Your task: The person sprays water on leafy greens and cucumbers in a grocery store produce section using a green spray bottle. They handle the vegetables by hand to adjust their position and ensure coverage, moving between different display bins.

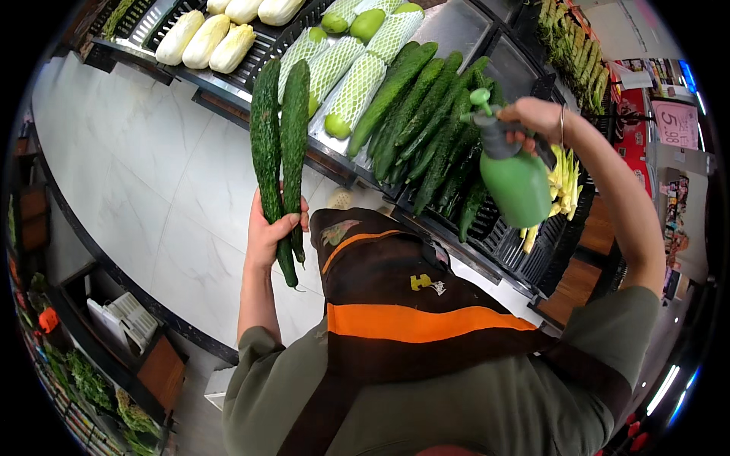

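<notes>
Two long dark green cucumbers [293,137] are gripped near their lower ends by my left hand [274,228], side by side and roughly upright in the view, over the floor to the left of the display. My right hand [533,122] is wrapped around the handle of a green spray bottle [515,182] with a grey head and a light green nozzle and knob. The bottle hangs above the right side of a pile of cucumbers [425,114] on the display stand, and its nozzle points left over them. The bottle hides part of the pile.
Pale green gourds in white foam nets [351,85] lie left of the pile. Napa cabbages [206,43] sit in black crates farther left. Pale yellow stalks [564,182] lie on a black rack [527,262] at right. Bundled green stalks [570,54] stand at the back right.
</notes>
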`<state>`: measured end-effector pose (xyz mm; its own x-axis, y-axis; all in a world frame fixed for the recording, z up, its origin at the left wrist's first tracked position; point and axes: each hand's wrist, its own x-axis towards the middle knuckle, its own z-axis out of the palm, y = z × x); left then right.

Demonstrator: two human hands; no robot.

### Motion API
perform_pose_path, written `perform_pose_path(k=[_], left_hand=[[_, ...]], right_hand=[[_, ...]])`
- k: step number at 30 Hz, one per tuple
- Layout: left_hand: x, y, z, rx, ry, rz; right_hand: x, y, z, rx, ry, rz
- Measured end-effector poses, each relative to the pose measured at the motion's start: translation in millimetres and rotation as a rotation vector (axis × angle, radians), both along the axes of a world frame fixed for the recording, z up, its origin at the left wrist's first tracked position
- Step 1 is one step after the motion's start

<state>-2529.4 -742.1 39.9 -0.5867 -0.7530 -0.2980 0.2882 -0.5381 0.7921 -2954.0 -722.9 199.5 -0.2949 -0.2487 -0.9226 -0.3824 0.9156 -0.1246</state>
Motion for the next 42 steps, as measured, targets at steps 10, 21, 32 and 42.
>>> perform_pose_path(k=[10, 21, 32, 42], left_hand=[[-7, -27, -7, 0.013, 0.025, -0.117], [6, -55, 2, 0.090, 0.134, -0.255], [51, -40, -5, 0.273, 0.105, -0.371], [159, -45, 19, 0.340, 0.065, -0.351]], right_hand=[[47, 65, -6, -0.064, -0.083, -0.021], [46, 128, 19, -0.337, 0.054, -0.749], [81, 176, 42, -0.617, -0.019, -0.966], [137, 195, 7, -0.882, -0.123, -1.251]])
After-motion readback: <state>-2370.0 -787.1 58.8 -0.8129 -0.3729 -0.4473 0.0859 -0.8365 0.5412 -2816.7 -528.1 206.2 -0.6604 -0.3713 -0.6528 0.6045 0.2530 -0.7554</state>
